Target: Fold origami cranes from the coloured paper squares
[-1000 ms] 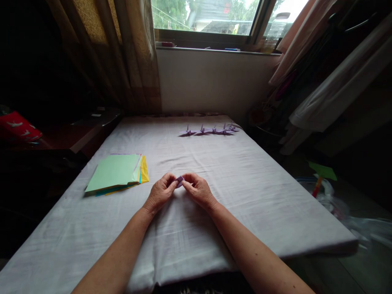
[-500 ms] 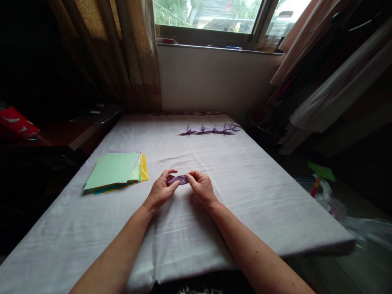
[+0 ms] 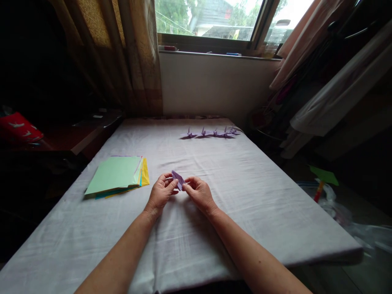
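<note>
A left hand (image 3: 159,192) and a right hand (image 3: 201,194) pinch a folded paper (image 3: 179,180) (purple, like the cranes (image 3: 203,133) near the table's (image 3: 260,220) far right corner), while a stack (image 3: 113,173), pale green uppermost, lies near the left edge.

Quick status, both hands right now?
Left hand: closed, holding the folded purple paper between thumb and fingers.
Right hand: closed, pinching the same paper near its lower end.

Creased, matt cloth (image 3: 251,179) covers the counter (image 3: 306,228); smooth, matt paper makes the stack (image 3: 113,173) on its left, the folded piece (image 3: 178,179) over its middle and cranes (image 3: 203,133) near its far edge; glossy clear plastic (image 3: 372,237) lies right of it.
</note>
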### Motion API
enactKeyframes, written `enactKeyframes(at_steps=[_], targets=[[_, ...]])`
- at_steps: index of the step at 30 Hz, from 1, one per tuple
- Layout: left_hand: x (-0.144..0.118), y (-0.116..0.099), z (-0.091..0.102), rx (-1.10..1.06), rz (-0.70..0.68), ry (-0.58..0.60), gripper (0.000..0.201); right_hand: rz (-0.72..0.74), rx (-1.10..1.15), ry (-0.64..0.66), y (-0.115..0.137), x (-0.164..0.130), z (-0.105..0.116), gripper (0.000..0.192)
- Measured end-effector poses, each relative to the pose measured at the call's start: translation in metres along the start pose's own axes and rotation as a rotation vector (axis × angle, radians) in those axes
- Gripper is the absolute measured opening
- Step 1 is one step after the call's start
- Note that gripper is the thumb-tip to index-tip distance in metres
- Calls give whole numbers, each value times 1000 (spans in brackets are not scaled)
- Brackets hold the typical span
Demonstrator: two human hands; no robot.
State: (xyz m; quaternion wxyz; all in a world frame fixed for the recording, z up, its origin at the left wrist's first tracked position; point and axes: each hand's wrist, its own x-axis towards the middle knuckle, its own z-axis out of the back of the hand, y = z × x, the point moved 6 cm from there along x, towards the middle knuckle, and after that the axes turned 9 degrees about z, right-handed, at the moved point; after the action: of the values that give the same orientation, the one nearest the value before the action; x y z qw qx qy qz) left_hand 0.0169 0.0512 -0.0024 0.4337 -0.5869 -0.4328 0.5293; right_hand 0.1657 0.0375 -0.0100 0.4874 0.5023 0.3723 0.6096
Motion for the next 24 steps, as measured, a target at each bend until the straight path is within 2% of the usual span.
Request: enactKeyframes(at_steps=[3, 7, 10, 12, 14, 17, 20, 24], targets=[[9, 0, -4, 80, 7, 52, 51, 7, -163, 74, 6, 0, 3, 17], [24, -6, -9, 253, 15, 186, 43, 17, -361, 129, 13, 10, 11, 18], [31, -15, -14, 390, -18, 288, 42, -27, -325, 217, 10, 21, 13, 36], [34, -21, -19, 465, -36, 344, 46, -44, -271, 222, 9, 30, 17, 47], [36, -26, -24, 574, -64, 386, 52, -34, -224, 211, 7, 39, 23, 46], [37, -31, -31, 886, -163, 443, 57, -8, -172, 260, 2, 47, 27, 37], [38, -33, -32, 1120, -235, 432, 55, 18, -202, 255, -5, 49, 34, 38], [36, -30, -28, 1128, -339, 334, 53, 112, -337, 157, -7, 46, 43, 28]])
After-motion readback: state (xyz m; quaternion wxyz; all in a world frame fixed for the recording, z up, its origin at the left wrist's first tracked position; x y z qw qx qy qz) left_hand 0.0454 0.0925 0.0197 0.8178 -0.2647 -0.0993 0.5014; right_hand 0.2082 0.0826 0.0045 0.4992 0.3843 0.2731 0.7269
